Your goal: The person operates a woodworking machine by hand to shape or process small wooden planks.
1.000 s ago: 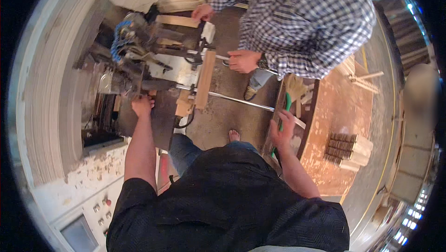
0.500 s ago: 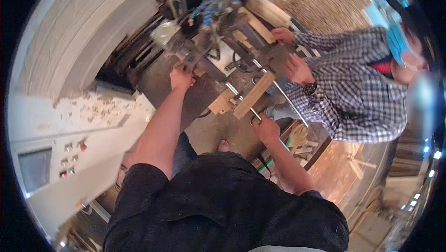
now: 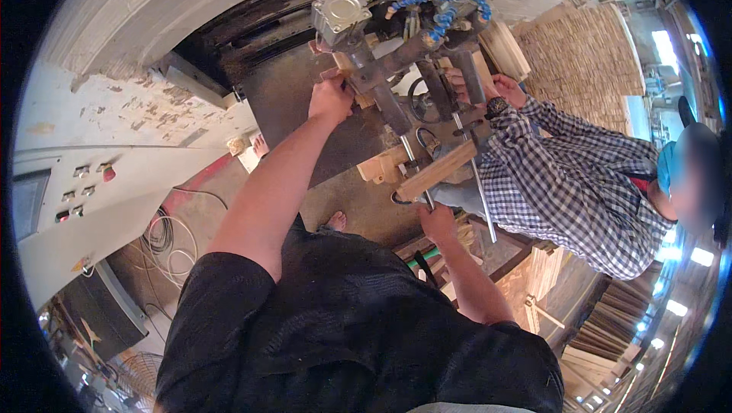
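Since the metal rod (image 3: 406,145) seems to bear it, the wooden bar (image 3: 438,171) lies slantwise across, at twelve o'clock from the right hand (image 3: 438,223), whose fingers curl near the rod's end; whether they grip it, I can't tell. Beside the machine (image 3: 404,55), a wood piece (image 3: 365,100) sits at the left hand's (image 3: 332,100) three o'clock, those bent fingers' hold hidden. At the bar's three o'clock is a co-worker (image 3: 564,177).

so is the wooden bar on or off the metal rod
On, it seems: the metal rod by the right hand shows either side of the wooden bar; its fixing is hidden.
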{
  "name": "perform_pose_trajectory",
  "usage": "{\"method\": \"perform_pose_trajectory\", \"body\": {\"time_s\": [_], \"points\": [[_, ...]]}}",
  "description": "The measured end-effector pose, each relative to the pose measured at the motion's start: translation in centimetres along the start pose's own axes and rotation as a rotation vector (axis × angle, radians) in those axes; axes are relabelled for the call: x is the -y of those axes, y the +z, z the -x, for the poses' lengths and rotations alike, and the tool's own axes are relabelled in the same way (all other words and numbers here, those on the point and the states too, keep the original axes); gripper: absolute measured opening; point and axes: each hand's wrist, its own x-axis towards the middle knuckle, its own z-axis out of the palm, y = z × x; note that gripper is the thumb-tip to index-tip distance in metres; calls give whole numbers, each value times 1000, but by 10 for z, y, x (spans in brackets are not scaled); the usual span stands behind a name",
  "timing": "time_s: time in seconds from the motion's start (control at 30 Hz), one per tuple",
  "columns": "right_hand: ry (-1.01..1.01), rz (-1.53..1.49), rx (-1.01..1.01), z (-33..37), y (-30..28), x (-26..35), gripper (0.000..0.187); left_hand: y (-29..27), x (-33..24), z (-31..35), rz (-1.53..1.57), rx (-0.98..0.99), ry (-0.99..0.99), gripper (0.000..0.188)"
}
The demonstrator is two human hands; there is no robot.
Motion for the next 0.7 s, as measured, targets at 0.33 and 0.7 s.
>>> {"method": "perform_pose_trajectory", "body": {"time_s": [0.33, 0.7], "points": [[-72, -8, -97, 1, 22, -12, 43, -4, -6, 11, -26, -57, 75, 27], [-112, 2, -224, 23, 42, -11, 46, -4, 19, 18, -144, -135, 186, 31]]}}
